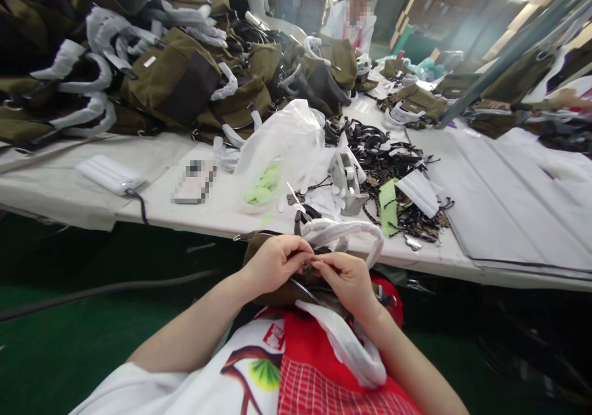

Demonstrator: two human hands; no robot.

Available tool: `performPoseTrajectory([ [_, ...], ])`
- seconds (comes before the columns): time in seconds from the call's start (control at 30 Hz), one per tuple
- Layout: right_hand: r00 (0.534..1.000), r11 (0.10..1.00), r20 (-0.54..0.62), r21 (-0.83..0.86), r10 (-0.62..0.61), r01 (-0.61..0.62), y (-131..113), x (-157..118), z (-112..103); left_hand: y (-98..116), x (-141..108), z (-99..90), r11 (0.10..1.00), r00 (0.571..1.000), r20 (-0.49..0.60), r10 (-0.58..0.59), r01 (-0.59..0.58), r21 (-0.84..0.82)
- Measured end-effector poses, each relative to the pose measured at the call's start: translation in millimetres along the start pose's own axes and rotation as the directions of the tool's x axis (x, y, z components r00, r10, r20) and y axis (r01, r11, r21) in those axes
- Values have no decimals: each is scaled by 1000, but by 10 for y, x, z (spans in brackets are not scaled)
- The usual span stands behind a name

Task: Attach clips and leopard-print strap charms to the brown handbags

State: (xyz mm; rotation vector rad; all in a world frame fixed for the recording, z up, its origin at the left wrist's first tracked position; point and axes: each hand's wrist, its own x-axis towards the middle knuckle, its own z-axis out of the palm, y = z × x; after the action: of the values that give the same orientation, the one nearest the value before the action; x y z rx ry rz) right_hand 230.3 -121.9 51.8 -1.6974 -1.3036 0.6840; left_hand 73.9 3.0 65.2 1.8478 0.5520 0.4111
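Observation:
An olive bag (253, 250) with a metal zipper (303, 290) rests on my lap against the table edge. One handle wrapped in white (375, 237) arches beyond my hands, and another white-wrapped handle (354, 350) droops over my red checked apron (324, 378). Above the bag's opening, my left hand (280, 262) is closed in a pinch. Fingertip to fingertip with it, my right hand (348, 280) also pinches. Whatever small piece lies between the fingers is too hidden to name.
Olive bags (173, 76) heap up at the back left. On the table (157, 217) are a phone (193, 184), a clear plastic bag (291, 137), a grey tape dispenser (346, 177), and black straps and cords (370, 137). A person (354, 20) stands across the table.

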Motion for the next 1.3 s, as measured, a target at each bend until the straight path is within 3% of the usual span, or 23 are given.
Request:
performPoseTrajectory([
  [0.37, 997, 983, 54, -168, -63, 71, -96, 33, 3, 89, 29, -150, 970, 979, 173, 109, -143, 195],
  [0.87, 991, 963, 43, -232, -130, 137, -148, 43, 10, 83, 31, -128, 921, 958, 145, 249, -280, 272],
  [1.3, 996, 985, 18, -149, -82, 84, -139, 39, 0, 87, 36, -124, 944, 963, 76, 260, -270, 189],
])
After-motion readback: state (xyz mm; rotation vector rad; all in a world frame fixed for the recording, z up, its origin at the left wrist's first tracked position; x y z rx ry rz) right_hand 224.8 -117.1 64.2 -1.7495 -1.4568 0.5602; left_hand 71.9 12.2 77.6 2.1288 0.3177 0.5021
